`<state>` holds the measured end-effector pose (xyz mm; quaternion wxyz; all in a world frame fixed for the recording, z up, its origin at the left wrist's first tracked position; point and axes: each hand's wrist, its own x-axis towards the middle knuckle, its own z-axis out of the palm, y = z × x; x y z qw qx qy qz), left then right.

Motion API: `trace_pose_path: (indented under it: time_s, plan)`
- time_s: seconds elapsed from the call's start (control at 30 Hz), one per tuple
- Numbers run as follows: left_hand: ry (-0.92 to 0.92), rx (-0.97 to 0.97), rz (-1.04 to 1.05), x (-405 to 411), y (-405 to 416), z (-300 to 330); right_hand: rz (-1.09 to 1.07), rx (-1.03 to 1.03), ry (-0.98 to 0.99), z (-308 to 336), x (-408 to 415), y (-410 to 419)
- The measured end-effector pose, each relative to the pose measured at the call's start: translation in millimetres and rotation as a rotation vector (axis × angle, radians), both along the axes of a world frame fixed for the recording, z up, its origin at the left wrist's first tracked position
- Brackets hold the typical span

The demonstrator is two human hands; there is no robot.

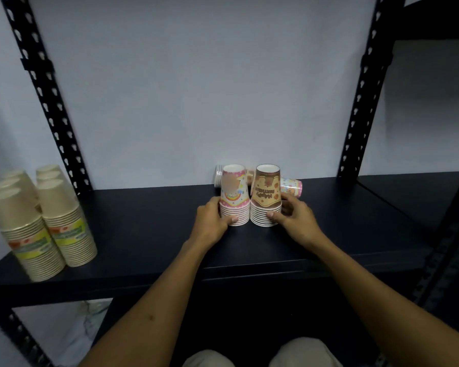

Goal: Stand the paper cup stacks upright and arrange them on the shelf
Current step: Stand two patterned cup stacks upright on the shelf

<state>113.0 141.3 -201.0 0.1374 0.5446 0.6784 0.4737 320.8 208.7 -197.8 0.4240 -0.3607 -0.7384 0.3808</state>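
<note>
Two short stacks of paper cups stand mouth-down and side by side in the middle of the dark shelf (143, 234). The pink rainbow stack (234, 194) is on the left, with my left hand (213, 221) wrapped around its lower rims. The brown stack (266, 194) is on the right, held at its base by my right hand (294, 215). Behind them lie two more stacks on their sides: one with white rims (218, 176) at the back left, and one pink-rimmed stack (292, 187) at the back right, both partly hidden.
Several tall stacks of plain kraft cups (48, 221) with green and yellow labels stand at the shelf's left end. Black perforated uprights (51, 107) (361, 115) frame the bay, with a pale wall behind. Another dark shelf (408, 192) adjoins on the right.
</note>
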Motion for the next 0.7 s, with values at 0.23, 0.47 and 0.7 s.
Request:
trace_pose_path:
  time_s: [0.23, 0.47, 0.7]
  plan:
    - [-0.003, -0.014, -0.185, 82, 45, -1, -0.145, -0.035, -0.04, 3, 97, 11]
    - [0.029, 0.004, -0.35, 158, 90, 1, -0.384, -0.027, -0.025, 5, 167, 22]
    - [0.123, -0.003, -0.381, 175, 118, -1, -0.502, -0.032, -0.025, 0, 178, 37]
